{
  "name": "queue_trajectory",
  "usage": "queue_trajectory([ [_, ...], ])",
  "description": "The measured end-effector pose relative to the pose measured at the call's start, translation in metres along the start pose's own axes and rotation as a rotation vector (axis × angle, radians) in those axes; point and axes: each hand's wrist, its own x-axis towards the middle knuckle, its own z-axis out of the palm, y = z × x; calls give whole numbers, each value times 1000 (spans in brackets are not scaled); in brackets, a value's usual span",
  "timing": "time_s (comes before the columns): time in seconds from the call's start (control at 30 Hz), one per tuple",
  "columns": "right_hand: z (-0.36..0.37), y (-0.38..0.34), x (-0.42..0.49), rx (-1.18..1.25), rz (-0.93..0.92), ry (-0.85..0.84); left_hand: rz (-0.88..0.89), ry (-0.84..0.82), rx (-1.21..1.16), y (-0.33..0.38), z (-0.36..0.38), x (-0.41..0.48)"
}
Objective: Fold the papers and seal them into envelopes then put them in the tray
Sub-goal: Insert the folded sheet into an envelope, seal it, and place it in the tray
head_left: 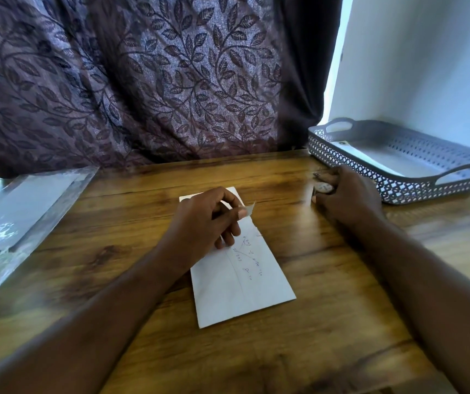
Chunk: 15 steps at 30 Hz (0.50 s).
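Note:
A white envelope [242, 280] lies lengthwise in the middle of the wooden table [327, 322], faint handwriting showing through it. My left hand [208, 220] rests over its far end and pinches a small strip of tape [250, 209] between thumb and forefinger. My right hand [347, 197] is to the right, fingers curled round a roll of clear tape [323, 187] near the tray. The grey perforated tray [398, 191] stands at the back right with a white envelope [384, 157] lying in it.
A clear plastic sleeve [15, 223] holding envelopes lies along the table's left side. A dark leaf-patterned curtain [143, 81] hangs behind the table, and a white wall [427, 66] rises at the right behind the tray.

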Motion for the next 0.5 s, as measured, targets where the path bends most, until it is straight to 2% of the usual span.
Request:
queue_trajectory([
  [0.07,-5,-7,-3,0,-33,51,5,-23,-13,-1,0,0],
  [0.13,-9,-19,-9,177,-80,67,62,-16,15,-4,-1,0],
  [0.17,-11,-27,-13,300,-104,23,118,-10,64,-6,-1,0],
  [0.3,-19,-61,-44,746,-158,-457,329,26,282,-7,-4,-2],
  [0.37,-21,-73,-56,747,-200,-602,422,32,367,-7,-4,-1],
  [0.5,-15,-85,-64,625,-194,-649,510,50,466,-10,-5,1],
])
